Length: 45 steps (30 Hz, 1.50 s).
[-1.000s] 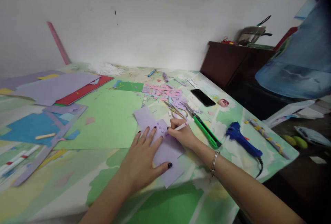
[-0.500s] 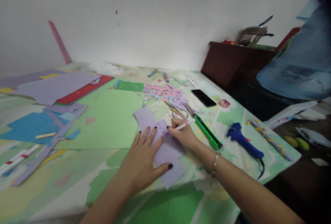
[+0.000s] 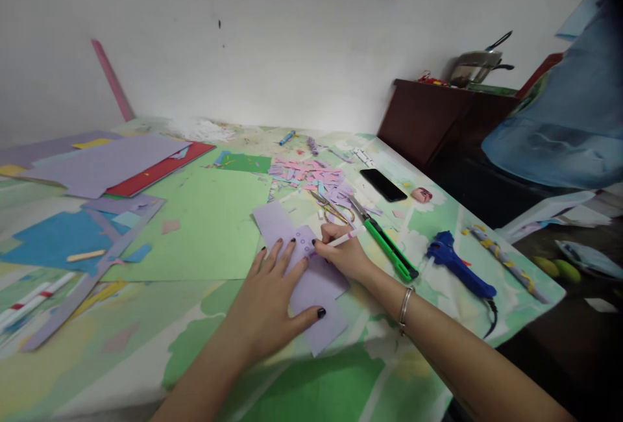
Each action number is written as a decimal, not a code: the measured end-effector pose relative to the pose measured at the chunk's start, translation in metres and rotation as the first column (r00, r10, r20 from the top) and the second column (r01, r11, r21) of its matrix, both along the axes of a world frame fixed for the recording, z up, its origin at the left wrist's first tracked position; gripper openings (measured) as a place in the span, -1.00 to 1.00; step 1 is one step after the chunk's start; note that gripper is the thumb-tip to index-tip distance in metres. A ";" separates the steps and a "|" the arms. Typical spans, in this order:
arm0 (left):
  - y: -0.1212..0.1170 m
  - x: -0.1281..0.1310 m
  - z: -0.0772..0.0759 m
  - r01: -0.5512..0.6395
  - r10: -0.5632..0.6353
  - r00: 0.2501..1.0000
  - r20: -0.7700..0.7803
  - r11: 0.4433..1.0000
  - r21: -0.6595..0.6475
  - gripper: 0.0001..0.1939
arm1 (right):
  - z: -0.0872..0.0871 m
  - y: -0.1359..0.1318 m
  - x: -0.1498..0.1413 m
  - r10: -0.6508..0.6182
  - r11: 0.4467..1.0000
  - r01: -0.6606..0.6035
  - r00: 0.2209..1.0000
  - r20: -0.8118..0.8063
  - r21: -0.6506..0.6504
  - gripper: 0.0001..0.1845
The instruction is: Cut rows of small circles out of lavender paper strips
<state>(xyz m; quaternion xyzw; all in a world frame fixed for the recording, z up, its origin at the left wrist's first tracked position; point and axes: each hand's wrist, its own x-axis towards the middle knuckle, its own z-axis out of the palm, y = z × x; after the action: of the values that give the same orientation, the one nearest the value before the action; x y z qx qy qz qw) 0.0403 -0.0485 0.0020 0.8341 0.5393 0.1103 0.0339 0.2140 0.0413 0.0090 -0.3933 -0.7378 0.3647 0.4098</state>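
Observation:
My left hand point(image 3: 270, 292) lies flat with fingers spread on a piece of purple paper point(image 3: 316, 285), pressing it to the table. In my right hand point(image 3: 343, 253) is a white marker pen point(image 3: 351, 235) with a pink band, its tip down at the paper near my left index finger. Several small drawn circles point(image 3: 302, 239) show on the paper beside the tip. Just beyond my right hand lie gold-handled scissors point(image 3: 335, 208) and a green utility knife point(image 3: 387, 247) with its blade out.
A blue glue gun point(image 3: 460, 266) and a wrapped stick point(image 3: 506, 263) lie at the right. A black phone point(image 3: 383, 185) rests behind the knife. Pink and purple paper scraps point(image 3: 311, 175) are heaped at the middle. A light green sheet point(image 3: 204, 227) and blue paper point(image 3: 58, 240) spread leftward.
My right hand and the marker have shifted very slightly left along the paper. My left hand stays in place.

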 end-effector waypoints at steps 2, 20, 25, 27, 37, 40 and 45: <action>0.000 0.000 0.000 0.003 -0.003 1.000 -0.003 1.000 -0.001 -0.21 | 0.001 0.000 0.000 0.002 1.000 -0.002 1.000 0.001 0.002 -0.67; 0.000 0.000 0.001 0.004 -0.004 1.000 0.027 1.000 -0.008 -0.24 | 0.002 0.000 0.000 -0.030 0.999 0.031 0.999 -0.017 0.030 -0.69; 0.000 0.000 0.001 0.007 -0.007 1.000 0.012 1.000 -0.006 -0.24 | 0.000 0.001 0.000 -0.008 1.000 0.008 1.000 -0.003 0.021 -0.67; 0.000 0.000 0.000 0.005 -0.005 1.000 0.012 1.000 -0.004 -0.23 | 0.000 0.001 0.000 0.002 1.000 -0.002 1.000 0.001 0.011 -0.67; 0.000 0.000 -0.001 0.010 -0.010 1.000 0.009 1.000 0.014 -0.23 | 0.005 0.000 0.001 0.004 1.000 -0.004 1.000 -0.008 0.003 -0.71; 0.000 0.000 0.000 0.004 -0.004 1.000 0.000 1.000 -0.005 -0.23 | 0.005 0.001 0.002 -0.037 0.999 0.038 0.999 -0.032 0.013 -0.72; 0.000 0.000 0.000 0.001 -0.001 1.000 -0.003 1.000 -0.008 -0.22 | 0.005 0.001 0.001 -0.028 1.000 0.028 0.999 -0.041 0.008 -0.72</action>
<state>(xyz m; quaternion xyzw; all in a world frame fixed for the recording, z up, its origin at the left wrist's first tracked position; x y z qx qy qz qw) 0.0401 -0.0484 0.0016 0.8344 0.5395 0.1069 0.0365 0.2149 0.0424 0.0137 -0.3944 -0.7253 0.3637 0.4314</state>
